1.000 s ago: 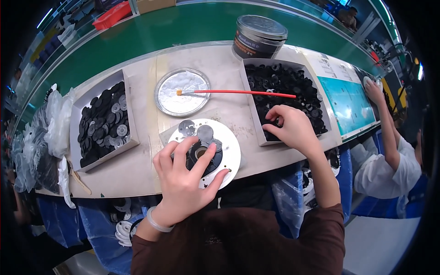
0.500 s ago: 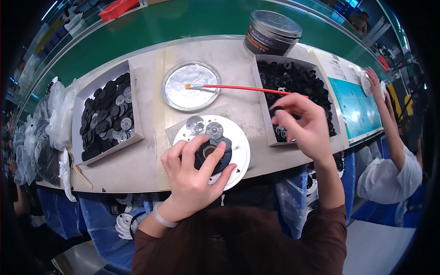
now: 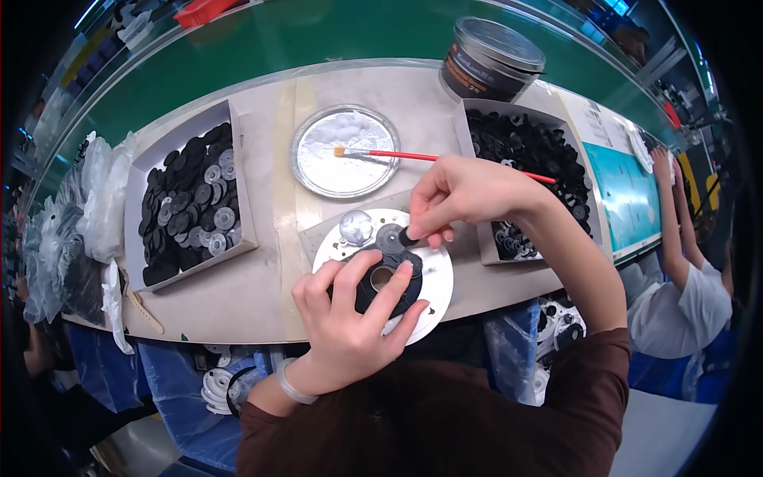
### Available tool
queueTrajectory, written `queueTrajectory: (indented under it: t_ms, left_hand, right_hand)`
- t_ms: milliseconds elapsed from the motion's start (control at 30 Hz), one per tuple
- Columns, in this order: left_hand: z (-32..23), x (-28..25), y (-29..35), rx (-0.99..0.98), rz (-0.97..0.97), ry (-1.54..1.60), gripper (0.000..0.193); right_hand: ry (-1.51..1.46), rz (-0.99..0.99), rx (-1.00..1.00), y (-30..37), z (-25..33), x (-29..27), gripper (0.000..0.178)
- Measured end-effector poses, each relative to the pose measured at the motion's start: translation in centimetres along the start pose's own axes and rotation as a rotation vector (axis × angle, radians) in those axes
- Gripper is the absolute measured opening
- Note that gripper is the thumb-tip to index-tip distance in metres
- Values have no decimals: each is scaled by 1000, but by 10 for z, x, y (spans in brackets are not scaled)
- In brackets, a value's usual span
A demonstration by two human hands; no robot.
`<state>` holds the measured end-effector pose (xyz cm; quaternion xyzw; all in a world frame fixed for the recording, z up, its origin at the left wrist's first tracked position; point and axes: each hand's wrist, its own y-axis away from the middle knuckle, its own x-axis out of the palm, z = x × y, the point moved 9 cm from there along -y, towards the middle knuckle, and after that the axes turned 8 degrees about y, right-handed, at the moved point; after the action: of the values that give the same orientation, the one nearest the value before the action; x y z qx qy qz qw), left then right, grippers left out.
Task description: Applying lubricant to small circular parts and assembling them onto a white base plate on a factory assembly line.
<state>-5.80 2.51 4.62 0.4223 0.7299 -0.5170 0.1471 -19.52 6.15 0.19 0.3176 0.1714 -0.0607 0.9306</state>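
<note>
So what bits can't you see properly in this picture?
Head view only:
- The black ring part on the white round plate: the left hand covers much of it.
- The small black piece in the right hand: too small to identify, half hidden by its fingers.
- The right tray of black parts: partly behind the right forearm.
- The red-handled brush: its middle passes behind the right hand.
- The items under the table edge: blurred, cut off.

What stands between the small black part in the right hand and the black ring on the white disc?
Nothing visible does. The right hand pinches the small black part just above the black ring on the white disc. The left hand holds the ring from below, not across the gap.
</note>
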Motion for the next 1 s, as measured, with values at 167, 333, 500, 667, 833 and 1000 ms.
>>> queueTrajectory:
  t_ms: [167, 333, 500, 667, 833, 1000]
  left_hand:
    - [2, 1, 0, -28, 41, 18, 37]
    - [1, 0, -1, -2, 27, 31, 36]
    - [0, 0, -1, 1, 18, 33, 35]
    - [4, 0, -2, 8, 51, 5, 33]
    - [-5, 9, -7, 126, 203, 5, 28]
    - [-6, 8, -5, 113, 183, -49, 29]
  right_hand:
    - [-50, 57, 24, -5, -4, 6, 10]
    - [-73, 80, 88, -10, -7, 11, 16]
    - [-13, 101, 158, -6, -8, 12, 24]
    - [349, -230, -29, 13, 13, -17, 27]
    - [476, -829, -76, 87, -16, -78, 25]
    - [533, -749, 142, 91, -53, -82, 21]
